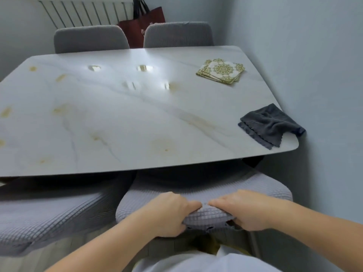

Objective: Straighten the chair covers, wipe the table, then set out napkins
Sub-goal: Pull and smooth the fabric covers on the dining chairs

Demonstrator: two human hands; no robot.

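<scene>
Marble-patterned table point(117, 118): yellowish stains are seen scattered over its top. Four chairs in grey waffle-knit covers: two at the far side, two at the near edge. Near-right chair cover point(206, 191): its back-top edge is gripped by both hands. Left hand point(169, 213): fingers curled, fabric bunched beneath them. Right hand point(245, 209): fingers clamped on the same fold, close beside the left. Dark grey cloth point(271, 124): crumpled at the table's near-right corner. Patterned napkins point(221, 70): stacked, far right on the tabletop.

soft daylight | glare on table point(117, 118) | edges warped, perhaps blurred
</scene>
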